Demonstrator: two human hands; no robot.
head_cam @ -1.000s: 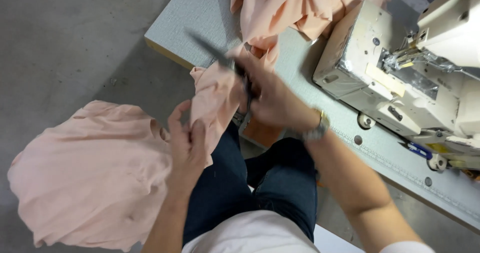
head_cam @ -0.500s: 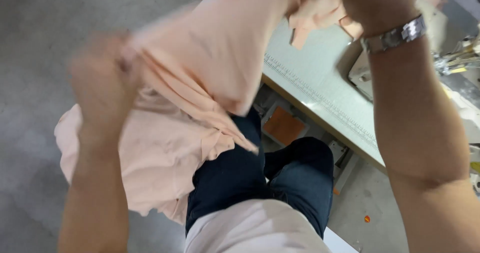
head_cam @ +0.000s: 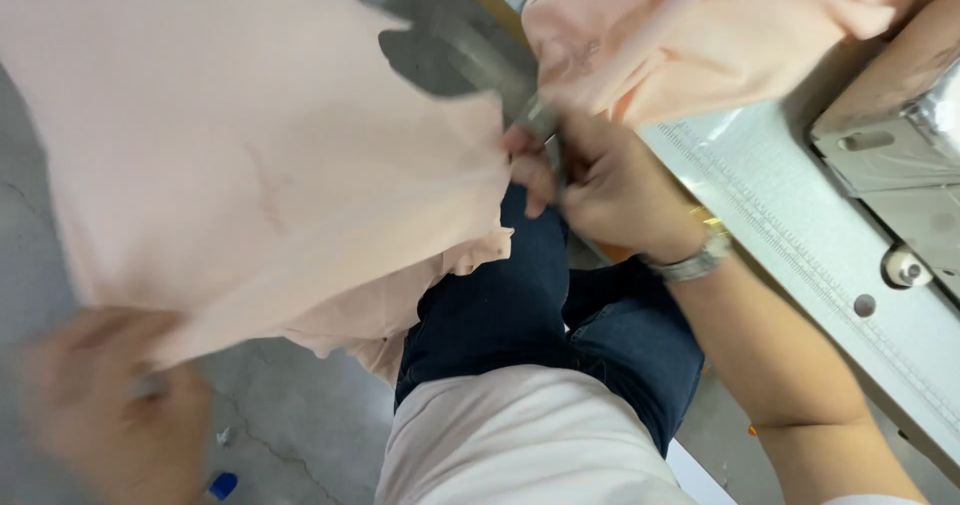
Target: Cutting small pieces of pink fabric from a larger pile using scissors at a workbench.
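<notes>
Two hands hold one peach cloth stretched between them. The right hand pinches its edge at the table rim, scissors alongside; the blurred left hand grips the far lower corner. The cloth's long axis runs diagonally, lying left of the right hand.

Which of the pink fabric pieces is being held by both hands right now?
The large pale pink fabric sheet spread over the lap, gripped by left hand and right hand; the other pink pile lies untouched on the table.
</notes>
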